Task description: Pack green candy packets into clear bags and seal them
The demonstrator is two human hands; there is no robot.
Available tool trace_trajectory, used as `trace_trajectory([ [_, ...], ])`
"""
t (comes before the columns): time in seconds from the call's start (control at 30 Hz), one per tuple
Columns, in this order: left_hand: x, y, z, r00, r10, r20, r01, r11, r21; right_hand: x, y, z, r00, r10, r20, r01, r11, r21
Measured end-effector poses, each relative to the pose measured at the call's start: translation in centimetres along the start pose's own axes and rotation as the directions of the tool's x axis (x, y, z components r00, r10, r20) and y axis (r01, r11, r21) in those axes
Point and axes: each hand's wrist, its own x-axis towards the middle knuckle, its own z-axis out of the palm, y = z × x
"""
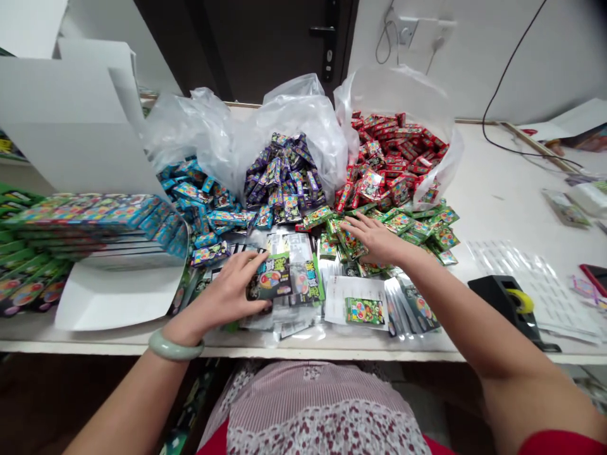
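Observation:
My left hand (230,287), with a pale green bangle on its wrist, grips the left side of a black printed packet (271,278) between thumb and fingers. Under and beside that packet lie clear plastic sleeves and a black-and-green packet (306,281). My right hand (374,240) reaches over a loose heap of small green printed boxes (417,224). Its fingers are stretched out and touch the boxes near its tips; the undersides of the fingers are hidden. Close to the table edge, a single green box (364,311) rests on a white paper (334,300).
Plastic bags spill blue boxes (190,189), purple boxes (279,174) and red boxes (393,158) along the back. At left stands an open white carton (126,294) beside stacked boxes. A black tape dispenser (505,306) and label sheets (564,297) are at right.

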Motion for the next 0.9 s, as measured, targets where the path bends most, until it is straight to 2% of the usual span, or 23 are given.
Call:
trace_trajectory([
  [0.07, 0.2, 0.4, -0.3, 0.999, -0.003, -0.049, 0.002, 1.0, -0.02, 0.5, 0.1, -0.2, 0.998, -0.058, 0.002, 0.058, 0.998, 0.023],
  [0.13, 0.2, 0.8, -0.3, 0.994, 0.001, -0.105, -0.002, 1.0, -0.014, 0.2, -0.7, -0.6, 0.993, -0.045, -0.106, 0.054, 0.995, 0.079],
  [0.23, 0.3, 1.3, 0.2, 0.984, -0.005, -0.181, 0.007, 1.0, 0.01, -0.9, -3.8, -1.8, 0.954, -0.005, -0.301, 0.055, 0.986, 0.158],
  [0.33, 0.7, 1.7, 0.7, 0.978, -0.01, -0.208, 0.009, 1.0, -0.002, -1.4, -7.7, -3.1, 0.934, -0.061, -0.353, 0.118, 0.983, 0.143],
  [0.4, 1.1, 1.9, 0.7, 0.979, 0.002, -0.205, -0.005, 1.0, -0.012, -1.1, -9.7, -3.4, 0.935, -0.066, -0.349, 0.104, 0.99, 0.093],
  [0.5, 1.2, 2.0, 0.7, 0.982, 0.047, -0.181, -0.049, 0.999, -0.005, -0.2, -11.3, -3.0, 0.953, -0.067, -0.295, 0.079, 0.997, 0.028],
  [0.67, 0.5, 2.0, 0.7, 0.979, 0.077, -0.189, -0.078, 0.997, 0.004, -0.1, -11.8, -1.9, 0.967, -0.152, -0.205, 0.156, 0.988, 0.003],
  [0.9, 0.5, 2.6, 1.6, 0.982, 0.116, -0.149, -0.123, 0.991, -0.043, -1.0, -11.9, -1.0, 0.972, -0.17, -0.164, 0.192, 0.973, 0.126],
])
